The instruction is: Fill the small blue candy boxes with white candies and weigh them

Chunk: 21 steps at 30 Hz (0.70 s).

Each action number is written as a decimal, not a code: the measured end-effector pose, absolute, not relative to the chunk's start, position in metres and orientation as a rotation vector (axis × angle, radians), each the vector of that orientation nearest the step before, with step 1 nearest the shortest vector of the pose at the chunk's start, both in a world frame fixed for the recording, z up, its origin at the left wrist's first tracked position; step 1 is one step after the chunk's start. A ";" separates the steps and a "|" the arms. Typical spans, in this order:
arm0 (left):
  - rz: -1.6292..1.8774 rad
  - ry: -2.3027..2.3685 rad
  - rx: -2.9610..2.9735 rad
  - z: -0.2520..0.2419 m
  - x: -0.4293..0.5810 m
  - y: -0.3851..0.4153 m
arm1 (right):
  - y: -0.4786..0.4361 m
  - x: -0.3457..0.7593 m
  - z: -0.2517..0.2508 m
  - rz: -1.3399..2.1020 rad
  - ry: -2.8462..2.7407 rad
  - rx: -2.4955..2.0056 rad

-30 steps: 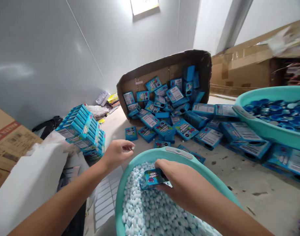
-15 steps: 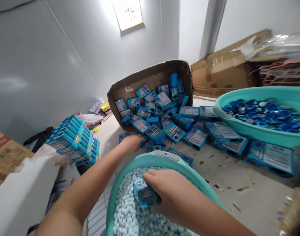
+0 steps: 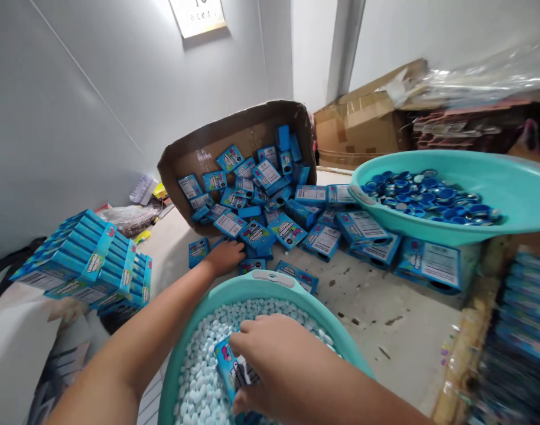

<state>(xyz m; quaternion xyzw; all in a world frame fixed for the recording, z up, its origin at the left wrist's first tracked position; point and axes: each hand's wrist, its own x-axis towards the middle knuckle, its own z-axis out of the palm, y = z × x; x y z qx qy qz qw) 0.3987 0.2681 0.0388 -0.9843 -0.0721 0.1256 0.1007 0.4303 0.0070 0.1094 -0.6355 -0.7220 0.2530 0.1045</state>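
Note:
My right hand (image 3: 270,360) grips a blue candy box (image 3: 227,366), held tilted over the turquoise basin (image 3: 358,360) filled with small white candies (image 3: 194,369). Its lower end is cut off by the frame, and my fingers cover part of it. At the near edge of a pile of similar blue boxes (image 3: 288,231), my left hand (image 3: 225,258) has its fingers curled on a blue box (image 3: 217,241), mostly hidden under the hand. Just left of that hand, another box (image 3: 198,251) lies on the worktable (image 3: 363,301).
A cardboard carton (image 3: 199,147) on its side spills blue boxes onto the table. To the right, a second turquoise basin (image 3: 429,233) holds blue-rimmed caps. Stacked blue boxes (image 3: 97,260) stand at left. More cartons (image 3: 358,124) and plastic wrap (image 3: 482,79) lie behind.
My view has swung right, so the scene sits further left. My right hand has turned the box to a steeper tilt. My left hand has moved slightly right along the pile's edge.

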 end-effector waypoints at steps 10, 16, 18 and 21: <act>0.255 -0.346 -3.046 0.030 0.399 0.274 | 0.005 0.431 0.109 0.701 -2.135 -1.871; 0.037 -0.475 -3.105 0.057 0.389 0.257 | 0.004 0.431 0.110 0.585 -2.098 -1.856; -0.094 -0.524 -3.094 0.078 0.372 0.242 | 0.001 0.431 0.115 0.493 -2.071 -1.775; -0.233 -0.421 -3.107 0.109 0.334 0.210 | -0.004 0.434 0.123 0.375 -1.927 -1.662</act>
